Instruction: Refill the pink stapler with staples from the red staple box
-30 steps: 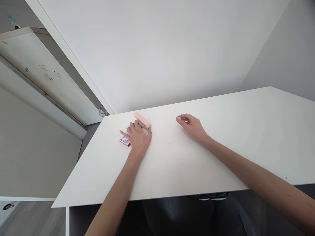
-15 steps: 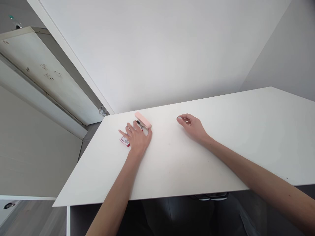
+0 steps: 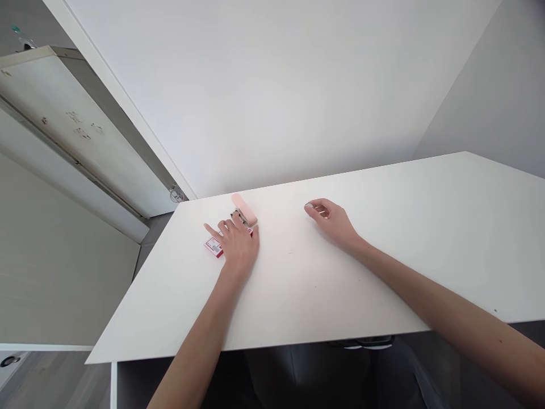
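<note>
My left hand [image 3: 237,245] lies on the white table [image 3: 395,227] with its fingers spread. It covers part of a small red and white box [image 3: 213,247]. The fingertips touch the near end of a pink stapler [image 3: 244,209], which lies just beyond the hand. My right hand [image 3: 332,220] rests on the table to the right, well apart from the stapler. Its fingers are curled in towards the thumb and I see nothing in them.
A white wall rises right behind the table. At the left, beyond the table's edge, stands a worn white panel [image 3: 80,130] with a dark gap beside it. Dark floor and a shoe [image 3: 366,342] show under the near edge.
My left hand has slid slightly left and towards me over the box, and the stapler has shifted a little with it. My right hand has stayed in place.
</note>
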`<state>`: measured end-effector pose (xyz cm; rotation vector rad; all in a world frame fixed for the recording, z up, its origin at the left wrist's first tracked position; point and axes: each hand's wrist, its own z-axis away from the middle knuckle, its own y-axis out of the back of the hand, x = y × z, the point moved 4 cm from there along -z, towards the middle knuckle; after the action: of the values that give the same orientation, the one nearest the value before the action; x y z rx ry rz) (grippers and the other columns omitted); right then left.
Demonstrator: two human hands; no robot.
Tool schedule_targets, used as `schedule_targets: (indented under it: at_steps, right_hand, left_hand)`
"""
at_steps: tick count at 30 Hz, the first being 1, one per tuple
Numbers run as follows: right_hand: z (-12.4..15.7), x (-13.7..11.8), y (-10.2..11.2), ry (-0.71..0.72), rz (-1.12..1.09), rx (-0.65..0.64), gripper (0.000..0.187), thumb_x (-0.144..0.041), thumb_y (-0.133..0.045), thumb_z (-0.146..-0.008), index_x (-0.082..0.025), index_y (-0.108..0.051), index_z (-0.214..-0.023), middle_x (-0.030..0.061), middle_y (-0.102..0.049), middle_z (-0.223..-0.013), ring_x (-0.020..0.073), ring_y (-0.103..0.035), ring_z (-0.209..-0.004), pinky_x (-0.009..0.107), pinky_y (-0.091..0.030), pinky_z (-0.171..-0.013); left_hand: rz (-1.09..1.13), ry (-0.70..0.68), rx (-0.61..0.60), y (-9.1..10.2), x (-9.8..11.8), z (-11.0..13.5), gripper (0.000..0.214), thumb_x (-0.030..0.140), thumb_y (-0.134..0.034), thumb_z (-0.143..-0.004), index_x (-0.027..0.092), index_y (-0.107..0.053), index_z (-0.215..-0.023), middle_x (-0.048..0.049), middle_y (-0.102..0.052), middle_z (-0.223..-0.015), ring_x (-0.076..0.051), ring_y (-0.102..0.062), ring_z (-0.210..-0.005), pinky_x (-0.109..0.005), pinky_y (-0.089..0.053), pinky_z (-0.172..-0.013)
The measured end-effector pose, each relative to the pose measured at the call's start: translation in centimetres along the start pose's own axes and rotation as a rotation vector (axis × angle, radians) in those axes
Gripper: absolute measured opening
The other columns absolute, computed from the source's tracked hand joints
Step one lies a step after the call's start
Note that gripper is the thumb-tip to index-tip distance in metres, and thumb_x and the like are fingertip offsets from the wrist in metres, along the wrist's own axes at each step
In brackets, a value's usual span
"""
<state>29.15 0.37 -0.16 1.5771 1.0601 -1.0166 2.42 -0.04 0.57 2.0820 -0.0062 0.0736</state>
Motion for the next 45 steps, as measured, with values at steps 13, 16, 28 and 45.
schedule_targets:
  at_steps: [13, 16, 28, 45]
  right_hand:
    - [0.8, -1.6, -1.2, 0.041, -0.267, -0.377, 0.044, -0.066, -0.068, -0.094, -0.028, -0.078, -0.114, 0.0082, -0.073, -0.134, 0.0252, -0.073, -0.108, 0.043, -0.058, -0.095]
    - [1.6, -1.9, -1.9, 0.045, -0.33, -0.653, 0.035, -0.059, -0.069, -0.096, -0.032, -0.079, -0.117, 0.0043, -0.064, -0.15, 0.0256, -0.071, -0.117, 0.045, -0.057, -0.101]
    - [1.6, -1.0, -2.5, -0.051, -0.516, -0.817, 0.038, -0.057, -0.076, -0.094, -0.021, -0.079, -0.107, 0.0074, -0.076, -0.106, 0.0229, -0.069, -0.1, 0.041, -0.052, -0.096]
    - [1.7, -1.2, -2.5, -0.084, -0.662, -0.867, 0.033, -0.054, -0.072, -0.099, -0.024, -0.074, -0.113, 0.007, -0.074, -0.111, 0.0205, -0.073, -0.093, 0.041, -0.053, -0.095]
  left_hand:
    - [0.547, -0.325, -0.002, 1.9, 3.7, 0.7, 0.08, 0.06, -0.081, -0.085, 0.025, -0.039, -0.144, -0.0148, -0.064, -0.136, -0.033, -0.066, -0.125, -0.047, -0.054, -0.102]
    - [0.616, -0.374, -0.016, 1.8, 4.3, 1.3, 0.078, 0.058, -0.082, -0.085, 0.026, -0.04, -0.142, -0.0131, -0.065, -0.134, -0.032, -0.066, -0.124, -0.047, -0.053, -0.103]
    - [1.451, -0.024, -0.469, 1.2, 5.4, 1.6, 0.058, 0.06, -0.069, -0.095, 0.027, -0.038, -0.132, -0.0121, -0.063, -0.138, -0.025, -0.068, -0.117, -0.042, -0.053, -0.1]
    - [1.739, 0.122, -0.515, 0.4, 4.8, 0.5, 0.044, 0.06, -0.075, -0.092, 0.019, -0.067, -0.105, -0.0104, -0.074, -0.126, -0.02, -0.071, -0.1, -0.039, -0.052, -0.099]
